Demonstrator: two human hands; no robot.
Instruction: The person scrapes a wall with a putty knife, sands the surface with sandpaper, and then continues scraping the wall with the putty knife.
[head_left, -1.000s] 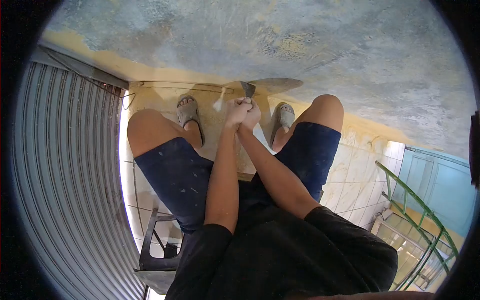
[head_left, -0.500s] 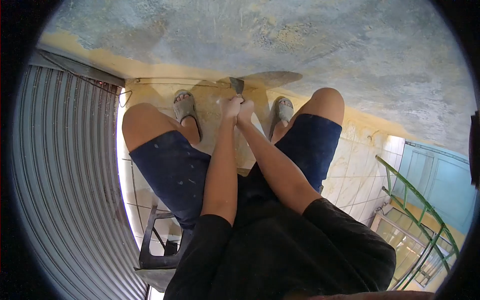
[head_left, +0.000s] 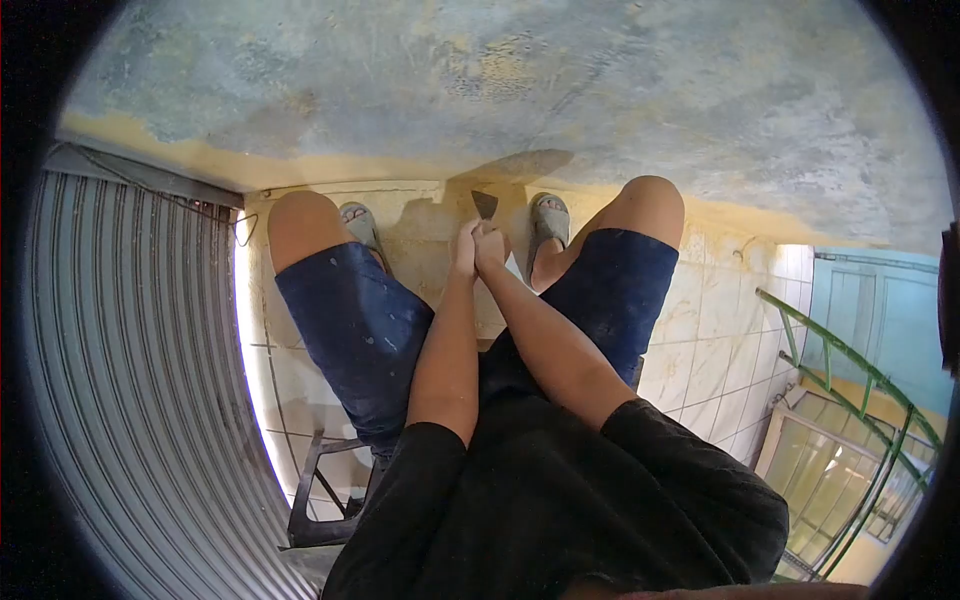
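A scraper with a flat, flared dark blade points away from me, toward the foot of the wall. Both hands are closed together around its handle, which their fingers mostly hide. My left hand is on the left side of the grip, and my right hand presses against it from the right. In this view the blade overlaps the yellow-stained floor between my two sandalled feet, short of the wall base. A white patch shows just beside my right wrist.
Ahead rises a wall with patchy grey and yellow paint. A ribbed metal shutter stands at left, a dark plastic stool below it. Right are a green metal railing, a light blue door and white tiles.
Both hands have drawn the scraper back from the wall base toward me. The blade now shows more of its face. My left knee has shifted inward, and the view has tilted slightly.
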